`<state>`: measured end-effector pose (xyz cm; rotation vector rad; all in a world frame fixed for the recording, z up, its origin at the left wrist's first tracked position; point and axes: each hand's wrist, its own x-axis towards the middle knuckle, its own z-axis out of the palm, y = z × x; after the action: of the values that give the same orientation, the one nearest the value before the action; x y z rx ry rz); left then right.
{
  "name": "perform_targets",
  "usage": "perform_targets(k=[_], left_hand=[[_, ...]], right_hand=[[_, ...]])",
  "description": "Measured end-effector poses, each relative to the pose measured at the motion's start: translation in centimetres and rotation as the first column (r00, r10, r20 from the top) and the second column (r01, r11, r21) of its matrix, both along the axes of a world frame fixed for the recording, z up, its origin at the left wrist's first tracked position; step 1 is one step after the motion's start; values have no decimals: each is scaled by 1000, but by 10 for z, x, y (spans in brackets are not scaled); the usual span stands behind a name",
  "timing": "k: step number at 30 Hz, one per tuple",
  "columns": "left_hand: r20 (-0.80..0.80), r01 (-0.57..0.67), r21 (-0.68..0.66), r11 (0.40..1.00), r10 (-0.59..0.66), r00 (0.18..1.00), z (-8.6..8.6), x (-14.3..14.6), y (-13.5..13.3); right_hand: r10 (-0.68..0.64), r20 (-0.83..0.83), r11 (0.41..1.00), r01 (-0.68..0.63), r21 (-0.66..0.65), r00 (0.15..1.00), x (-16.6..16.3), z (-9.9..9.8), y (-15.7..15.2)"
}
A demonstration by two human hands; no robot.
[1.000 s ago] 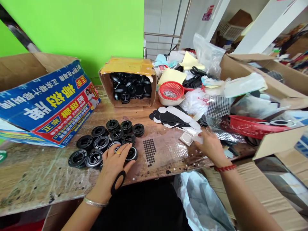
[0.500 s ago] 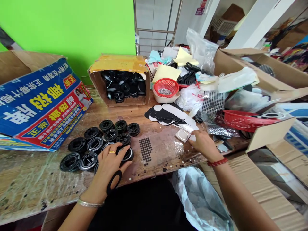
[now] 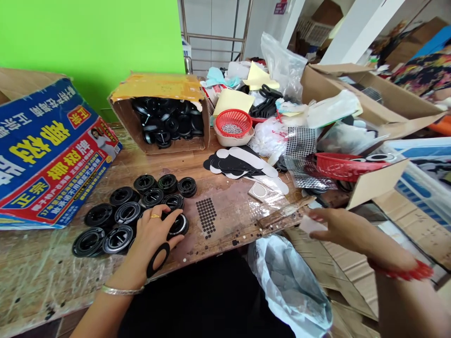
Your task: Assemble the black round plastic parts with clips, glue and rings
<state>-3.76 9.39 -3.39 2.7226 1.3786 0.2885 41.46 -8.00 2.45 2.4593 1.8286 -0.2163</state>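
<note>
My left hand is curled round a black round plastic part, thumb and fingers on its rim. A flat black ring lies against that hand near the thumb's base. Beside it, stacks of black round parts stand on the table. My right hand is past the table's front edge at the right, pinching a small white piece of backing paper. A sheet of small black dots lies to the right of my left hand. Farther right is a small square pad with a white ring.
A carton of black parts lies on its side behind the stacks. A blue printed box stands left. Black and white strips and a red basket are farther back. A plastic-lined bag hangs below the edge. A person's patterned sleeve shows far right.
My right hand has moved right and off the table with the white piece, away from the square pad. My left hand stays on the black round part. The view has shifted rightward.
</note>
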Motion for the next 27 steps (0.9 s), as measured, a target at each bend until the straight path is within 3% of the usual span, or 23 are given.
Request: perform_targets(k=[2, 4, 7, 9, 15, 20, 27], left_hand=[[13, 7, 0, 1000, -7, 1000, -1, 1, 2], [30, 31, 7, 999, -31, 999, -2, 4, 0], [33, 94, 33, 995, -95, 995, 1, 16, -10], [20, 105, 52, 993, -106, 994, 4, 25, -20], [75, 49, -10, 999, -48, 996, 6, 31, -43], [221, 39, -80, 996, -20, 975, 4, 17, -38], [295, -56, -120, 991, 90, 951, 15, -4, -24]], right_hand=[[16, -38, 1000, -16, -9, 999, -1, 2, -8], [48, -108, 996, -39, 85, 993, -14, 0, 2], [111, -210, 970, -60, 235, 971, -44, -15, 42], [113, -185, 958, -58, 280, 976, -61, -31, 74], [25, -75, 980, -10, 200, 997, -78, -63, 124], [69, -85, 987, -56, 151, 994, -78, -60, 132], [175, -158, 979, -155, 128, 972, -62, -40, 132]])
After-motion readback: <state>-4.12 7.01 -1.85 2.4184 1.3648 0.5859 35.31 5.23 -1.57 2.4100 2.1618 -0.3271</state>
